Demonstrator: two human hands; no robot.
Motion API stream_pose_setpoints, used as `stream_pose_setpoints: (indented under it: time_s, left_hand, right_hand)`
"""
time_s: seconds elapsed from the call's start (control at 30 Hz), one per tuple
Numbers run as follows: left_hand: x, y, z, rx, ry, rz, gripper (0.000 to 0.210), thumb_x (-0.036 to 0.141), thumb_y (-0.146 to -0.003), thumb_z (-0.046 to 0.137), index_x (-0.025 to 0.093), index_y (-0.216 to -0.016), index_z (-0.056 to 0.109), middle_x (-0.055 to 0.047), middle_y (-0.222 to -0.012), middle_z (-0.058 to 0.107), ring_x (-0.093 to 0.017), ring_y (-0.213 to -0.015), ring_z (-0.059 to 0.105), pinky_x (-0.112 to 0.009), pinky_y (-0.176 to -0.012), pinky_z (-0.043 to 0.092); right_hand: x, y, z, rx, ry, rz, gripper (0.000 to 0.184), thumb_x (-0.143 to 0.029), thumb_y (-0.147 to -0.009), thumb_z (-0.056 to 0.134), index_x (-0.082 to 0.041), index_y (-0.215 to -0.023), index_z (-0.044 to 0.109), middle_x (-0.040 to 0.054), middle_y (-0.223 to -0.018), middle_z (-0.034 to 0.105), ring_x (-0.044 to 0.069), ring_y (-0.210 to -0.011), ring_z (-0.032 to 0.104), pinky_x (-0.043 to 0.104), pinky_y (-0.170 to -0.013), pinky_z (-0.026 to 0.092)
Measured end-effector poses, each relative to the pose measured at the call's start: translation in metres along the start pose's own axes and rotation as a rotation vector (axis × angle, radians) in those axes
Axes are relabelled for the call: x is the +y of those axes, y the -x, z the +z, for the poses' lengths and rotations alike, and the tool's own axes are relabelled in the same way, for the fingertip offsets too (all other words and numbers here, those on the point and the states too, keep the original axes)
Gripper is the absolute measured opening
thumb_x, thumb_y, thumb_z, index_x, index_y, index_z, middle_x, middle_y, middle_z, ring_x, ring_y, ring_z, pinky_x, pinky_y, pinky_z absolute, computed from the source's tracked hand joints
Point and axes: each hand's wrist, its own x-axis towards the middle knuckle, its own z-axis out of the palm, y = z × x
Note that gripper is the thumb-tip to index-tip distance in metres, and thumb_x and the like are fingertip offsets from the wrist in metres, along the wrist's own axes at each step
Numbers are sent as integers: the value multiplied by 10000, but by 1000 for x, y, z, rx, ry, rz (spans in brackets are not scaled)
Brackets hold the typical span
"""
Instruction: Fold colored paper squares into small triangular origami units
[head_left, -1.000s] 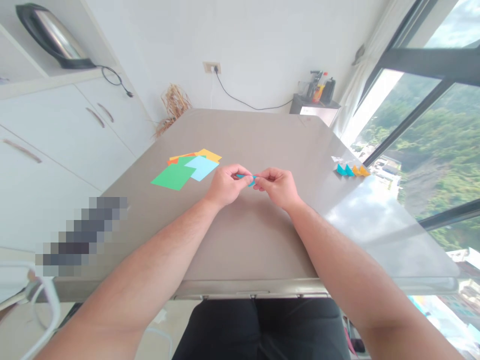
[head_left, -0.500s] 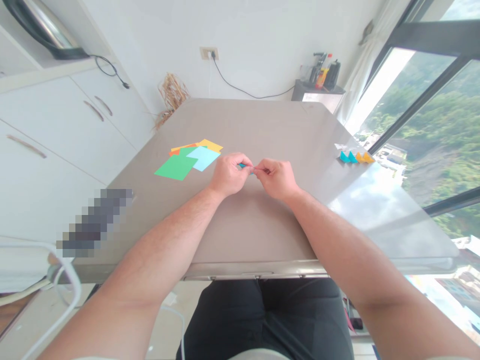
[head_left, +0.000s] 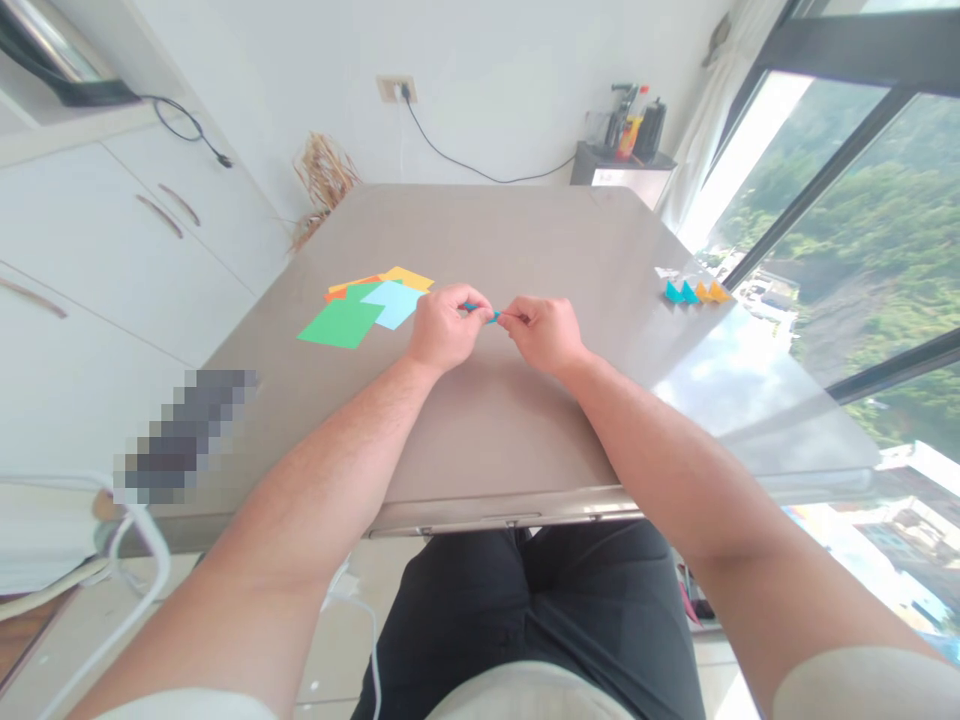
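Note:
Both hands meet over the middle of the table. My left hand (head_left: 448, 325) is closed in a pinch on a small piece of folded blue paper (head_left: 493, 317), most of it hidden by the fingers. Thumb and fingertips of my right hand (head_left: 546, 335) pinch the same paper at its right end. To the left lie flat sheets: a green sheet (head_left: 341, 322), a light blue sheet (head_left: 394, 303) and a yellow sheet (head_left: 409, 279), with a bit of orange under them. Far right, blue folded paper shapes (head_left: 681, 292) stand in a row with yellow folded paper shapes (head_left: 712, 292).
A blurred-out dark object (head_left: 187, 435) lies at the table's left edge. White cabinets (head_left: 112, 240) stand on the left, a window (head_left: 840, 220) on the right. Behind the table (head_left: 510, 230) are dried stalks (head_left: 324, 180) and a small cabinet (head_left: 626, 175) with bottles.
The view has shifted slightly, so the table and sheets sit higher and further left. A little more blue paper shows between my fingertips; both hands keep their pinch.

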Motion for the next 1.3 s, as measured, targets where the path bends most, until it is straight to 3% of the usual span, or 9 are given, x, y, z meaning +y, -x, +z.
stream_pose_setpoints:
  time_s: [0.13, 0.33, 0.67, 0.73, 0.87, 0.93, 1.03, 1.13, 1.3]
  left_hand:
    - [-2, -1, -1, -41, 52, -37, 69, 278, -724, 721, 214, -744, 740, -16, -790, 732, -186, -802, 624, -314, -809, 484]
    - [-8, -4, -3, -77, 179, -120, 221, 353, -662, 807, 195, -807, 756, -23, -734, 710, -165, -699, 600, -296, -691, 473]
    - [-15, -7, -11, -1, 282, -158, 167, 339, -687, 798, 183, -701, 740, -24, -670, 700, -150, -652, 600, -287, -649, 459]
    - [-14, -7, -10, -5, 344, -150, 178, 334, -691, 808, 176, -738, 742, -33, -719, 717, -148, -683, 621, -286, -675, 483]
    - [-9, -6, -7, -34, 551, -201, 344, 317, -686, 822, 191, -994, 733, -57, -974, 750, -166, -782, 687, -298, -689, 544]
    - [-6, -4, -4, -67, 581, -257, 310, 309, -690, 809, 172, -955, 723, -60, -940, 746, -177, -772, 705, -299, -665, 556]
    - [-4, -2, 1, -86, 568, -297, 212, 309, -715, 777, 150, -836, 708, -58, -840, 740, -185, -751, 715, -300, -660, 566]
    - [-5, -1, 3, -95, 545, -278, 224, 322, -723, 778, 151, -857, 726, -54, -834, 751, -179, -733, 712, -314, -682, 582]
    - [-9, -1, 3, -160, 453, -197, 242, 344, -765, 764, 161, -923, 770, -56, -838, 774, -186, -729, 718, -345, -743, 597]
  right_hand:
    - [-2, 0, -3, -34, -29, 27, 221, -299, -868, 613, -189, -692, 689, -1, -626, 656, 123, -582, 487, 282, -623, 347]
    - [1, 0, -5, -52, -73, 15, 205, -307, -864, 618, -193, -713, 700, -1, -637, 669, 124, -580, 502, 279, -624, 356]
    - [-1, 1, -8, -47, -142, 53, 184, -309, -848, 638, -200, -714, 703, -1, -639, 686, 125, -567, 516, 279, -599, 356]
    - [-3, 1, -8, -47, -177, 80, 184, -309, -840, 644, -199, -703, 697, -2, -629, 683, 122, -557, 505, 277, -590, 362]
    - [-5, 2, -8, 23, -277, 152, 209, -349, -841, 641, -195, -711, 696, -2, -640, 685, 117, -555, 502, 270, -583, 382]
    - [-7, 2, -7, 51, -288, 155, 221, -366, -838, 641, -191, -718, 701, 0, -651, 683, 118, -572, 512, 269, -595, 391]
    - [-8, 4, -7, -11, -296, 134, 235, -399, -811, 669, -185, -719, 704, -3, -654, 665, 121, -598, 525, 268, -601, 393]
    - [-9, 5, -9, -121, -359, 131, 284, -446, -823, 651, -184, -731, 712, -1, -663, 653, 126, -619, 531, 267, -593, 391]
    - [-7, 1, -11, -152, -454, 218, 272, -418, -806, 657, -175, -693, 697, 5, -646, 639, 134, -636, 553, 270, -604, 418]
